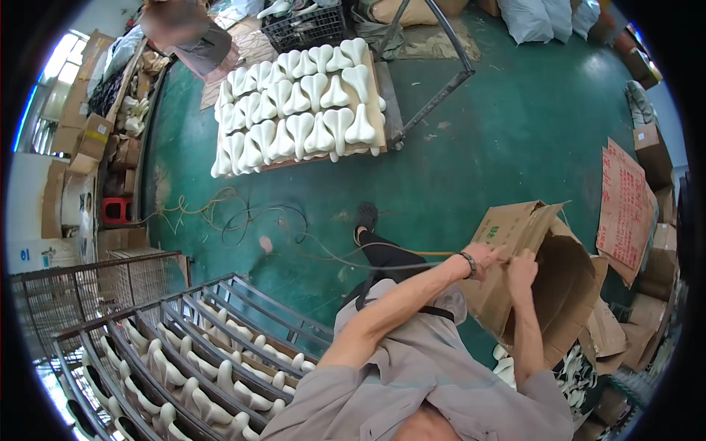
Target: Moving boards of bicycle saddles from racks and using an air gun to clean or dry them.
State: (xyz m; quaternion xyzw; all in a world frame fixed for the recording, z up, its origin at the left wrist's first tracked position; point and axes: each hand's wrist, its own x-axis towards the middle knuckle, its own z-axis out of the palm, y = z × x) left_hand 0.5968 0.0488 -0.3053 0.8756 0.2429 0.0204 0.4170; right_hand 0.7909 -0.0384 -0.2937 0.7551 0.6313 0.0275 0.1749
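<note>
A large brown cardboard box (507, 224) is tilted in front of me on the right, its open mouth turned to the right. My left hand (483, 260), with a dark bracelet at its wrist, is closed on the box near its rim. Close beside it, my right hand (521, 267) is closed at the box's edge, with the knuckles up. The fingertips of both hands are partly hidden. Yellow and grey cords (423, 253) run from the floor toward my left hand and pass behind the wrist. Inside the box I see bare brown cardboard walls.
White saddle-shaped pieces (300, 103) stand in rows on a board ahead. A metal rack (243, 294) with similar pieces is at lower left. Loose cords (243, 213) lie on the green floor (441, 162). Flat cardboard (625, 209) leans at right. Another person (195, 44) is far left.
</note>
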